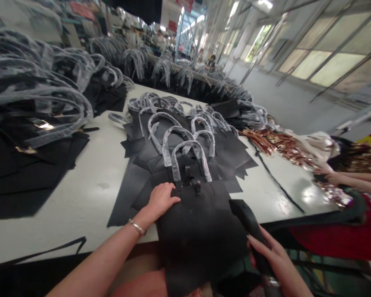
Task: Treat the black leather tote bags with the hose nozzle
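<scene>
A black leather-like bag panel (204,231) hangs over the table's front edge, with slits and a small strap near its top. At its upper left edge my left hand (163,199) is closed, thumb on the panel's face; some fingertips are hidden. My right hand (272,251) is wrapped around a black handheld tool (249,216) with a wide, flat nozzle, whose exact kind I cannot tell. The nozzle is by the panel's upper right side. Just behind the panel, plastic-wrapped bag handles (191,146) arch up from a fanned stack of black panels (231,152).
More black pieces with wrapped handles (37,99) are heaped on the left of the white table (111,154). Brown straps (262,142) and a black cord (278,181) lie right. Another person's hands (334,178) work at the right edge. A black strip (49,249) lies front left.
</scene>
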Action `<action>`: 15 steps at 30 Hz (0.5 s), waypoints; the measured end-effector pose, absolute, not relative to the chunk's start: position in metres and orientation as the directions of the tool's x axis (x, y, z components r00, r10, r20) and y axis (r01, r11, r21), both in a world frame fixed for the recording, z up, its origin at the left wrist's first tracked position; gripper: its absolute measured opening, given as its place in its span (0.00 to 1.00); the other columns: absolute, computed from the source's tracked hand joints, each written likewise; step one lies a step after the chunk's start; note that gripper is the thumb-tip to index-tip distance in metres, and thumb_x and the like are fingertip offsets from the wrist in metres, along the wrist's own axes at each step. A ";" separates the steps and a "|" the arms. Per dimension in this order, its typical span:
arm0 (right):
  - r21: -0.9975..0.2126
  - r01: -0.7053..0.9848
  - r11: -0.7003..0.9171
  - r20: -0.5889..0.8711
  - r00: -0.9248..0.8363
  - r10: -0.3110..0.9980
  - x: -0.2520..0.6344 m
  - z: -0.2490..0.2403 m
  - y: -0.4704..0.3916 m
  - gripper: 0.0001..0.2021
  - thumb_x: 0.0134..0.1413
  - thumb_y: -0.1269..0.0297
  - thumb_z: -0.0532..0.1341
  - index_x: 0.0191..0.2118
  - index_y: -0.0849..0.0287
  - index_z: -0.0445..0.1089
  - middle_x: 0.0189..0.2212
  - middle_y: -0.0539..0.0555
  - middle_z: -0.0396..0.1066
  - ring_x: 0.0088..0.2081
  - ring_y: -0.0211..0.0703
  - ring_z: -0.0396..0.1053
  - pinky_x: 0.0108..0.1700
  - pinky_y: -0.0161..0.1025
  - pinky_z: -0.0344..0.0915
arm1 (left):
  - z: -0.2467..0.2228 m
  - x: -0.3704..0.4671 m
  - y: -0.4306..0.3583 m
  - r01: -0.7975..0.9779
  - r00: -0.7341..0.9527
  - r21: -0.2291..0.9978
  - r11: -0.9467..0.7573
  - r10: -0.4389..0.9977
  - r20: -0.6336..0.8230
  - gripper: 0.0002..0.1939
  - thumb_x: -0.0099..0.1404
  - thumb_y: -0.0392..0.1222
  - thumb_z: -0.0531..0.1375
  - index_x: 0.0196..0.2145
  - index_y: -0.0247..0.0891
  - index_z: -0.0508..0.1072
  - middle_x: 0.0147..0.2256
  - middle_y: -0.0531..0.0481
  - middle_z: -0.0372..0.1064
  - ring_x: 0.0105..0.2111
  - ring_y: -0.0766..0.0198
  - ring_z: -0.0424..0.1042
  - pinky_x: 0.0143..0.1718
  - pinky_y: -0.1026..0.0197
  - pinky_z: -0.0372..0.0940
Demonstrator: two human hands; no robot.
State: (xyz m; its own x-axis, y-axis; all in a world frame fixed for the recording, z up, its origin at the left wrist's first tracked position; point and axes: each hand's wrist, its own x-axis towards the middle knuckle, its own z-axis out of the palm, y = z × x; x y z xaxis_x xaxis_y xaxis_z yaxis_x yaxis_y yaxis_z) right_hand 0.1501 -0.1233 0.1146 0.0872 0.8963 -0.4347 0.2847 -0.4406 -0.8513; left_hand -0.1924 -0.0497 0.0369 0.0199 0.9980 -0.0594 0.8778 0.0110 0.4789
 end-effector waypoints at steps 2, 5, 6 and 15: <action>-0.864 0.231 -0.447 -0.421 0.156 0.894 0.160 0.116 -0.125 0.28 0.44 0.49 0.68 0.49 0.59 0.64 0.22 0.46 0.68 0.17 0.38 0.65 0.19 0.35 0.61 | 0.036 -0.193 -0.047 0.874 0.027 0.485 0.021 0.995 -0.091 0.21 0.58 0.50 0.63 0.46 0.37 0.71 0.44 0.43 0.72 0.46 0.51 0.70 0.46 0.56 0.62; -0.846 0.177 -0.502 -0.470 0.197 0.861 0.176 0.116 -0.129 0.25 0.44 0.50 0.68 0.46 0.57 0.65 0.20 0.45 0.66 0.16 0.38 0.65 0.18 0.34 0.61 | 0.034 -0.194 -0.045 0.876 0.041 0.482 0.018 0.993 -0.113 0.21 0.59 0.50 0.62 0.47 0.38 0.72 0.46 0.43 0.73 0.47 0.50 0.70 0.47 0.56 0.62; -0.833 0.168 -0.527 -0.496 0.196 0.846 0.181 0.116 -0.130 0.25 0.44 0.50 0.68 0.46 0.56 0.65 0.20 0.45 0.67 0.16 0.38 0.65 0.17 0.34 0.61 | 0.033 -0.194 -0.044 0.877 0.050 0.480 0.010 0.993 -0.112 0.21 0.59 0.51 0.62 0.47 0.38 0.72 0.46 0.43 0.73 0.48 0.50 0.70 0.47 0.55 0.62; -0.890 0.131 -0.436 -0.417 0.153 0.896 0.172 0.104 -0.117 0.20 0.47 0.52 0.67 0.42 0.58 0.66 0.22 0.45 0.68 0.18 0.37 0.67 0.20 0.33 0.65 | 0.032 -0.200 -0.033 0.802 0.002 0.591 0.087 0.989 -0.148 0.16 0.55 0.47 0.63 0.40 0.39 0.76 0.41 0.45 0.75 0.45 0.51 0.72 0.43 0.58 0.64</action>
